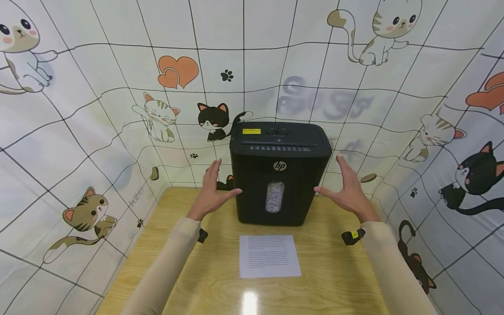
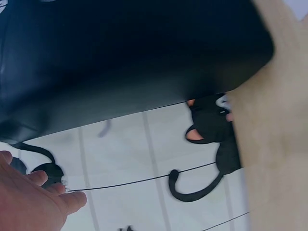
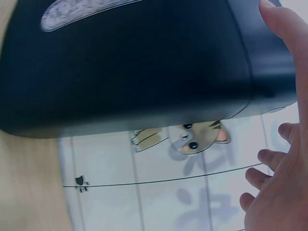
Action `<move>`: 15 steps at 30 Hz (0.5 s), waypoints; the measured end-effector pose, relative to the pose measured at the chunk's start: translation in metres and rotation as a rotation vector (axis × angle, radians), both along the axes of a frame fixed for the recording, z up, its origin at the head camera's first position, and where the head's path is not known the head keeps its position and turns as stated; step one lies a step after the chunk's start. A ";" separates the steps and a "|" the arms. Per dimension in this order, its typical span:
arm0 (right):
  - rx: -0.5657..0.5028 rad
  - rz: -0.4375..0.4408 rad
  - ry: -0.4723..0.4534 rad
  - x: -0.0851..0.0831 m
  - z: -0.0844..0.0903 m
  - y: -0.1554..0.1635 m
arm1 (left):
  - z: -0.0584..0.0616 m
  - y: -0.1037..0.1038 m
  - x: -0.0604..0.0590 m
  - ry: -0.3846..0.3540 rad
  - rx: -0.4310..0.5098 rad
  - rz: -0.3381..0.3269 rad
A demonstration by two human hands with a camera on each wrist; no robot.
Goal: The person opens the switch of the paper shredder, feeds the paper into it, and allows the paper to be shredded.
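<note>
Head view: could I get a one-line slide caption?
Open hands flank a black shredder on a wooden table, with a printed sheet lying in front of it.

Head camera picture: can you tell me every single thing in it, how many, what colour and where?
Shredder: one, black, on the table's far part
Logo: one, white, shredder's front
Window: one, greyish with shreds behind, below the logo
Label: one, yellow, shredder's top
Paper: one, white with dark print, in front of the shredder
Table: one, light wood, underneath
Wall cover: white with dark lines, behind and both sides
Cats: at least eight, mixed colours, on the cover
Hearts: two pairs, orange, on the cover
Left hand: one, bare, left of the shredder
Right hand: one, bare, right of the shredder
Sleeves: two, cream, on the arms
</note>
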State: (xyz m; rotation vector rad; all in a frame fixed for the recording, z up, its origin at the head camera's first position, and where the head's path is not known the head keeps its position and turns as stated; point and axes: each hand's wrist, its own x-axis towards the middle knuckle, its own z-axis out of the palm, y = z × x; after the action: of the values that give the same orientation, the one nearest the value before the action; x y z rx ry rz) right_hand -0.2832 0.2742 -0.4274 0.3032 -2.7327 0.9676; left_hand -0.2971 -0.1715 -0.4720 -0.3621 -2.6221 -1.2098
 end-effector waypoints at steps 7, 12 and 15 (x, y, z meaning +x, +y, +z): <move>-0.029 0.015 -0.077 0.008 -0.033 -0.002 | -0.044 0.001 0.013 -0.064 0.016 0.013; -0.006 -0.006 -0.123 0.013 -0.060 -0.004 | -0.070 0.003 0.021 -0.119 0.026 0.013; 0.002 -0.017 -0.140 0.015 -0.073 -0.006 | -0.084 0.005 0.026 -0.140 0.026 0.013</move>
State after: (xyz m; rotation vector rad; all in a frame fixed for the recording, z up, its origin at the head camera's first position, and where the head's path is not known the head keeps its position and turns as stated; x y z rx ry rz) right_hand -0.2684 0.2683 -0.5009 0.2197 -2.8567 1.0177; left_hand -0.2716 -0.1662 -0.5563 -0.2641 -2.7184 -1.3078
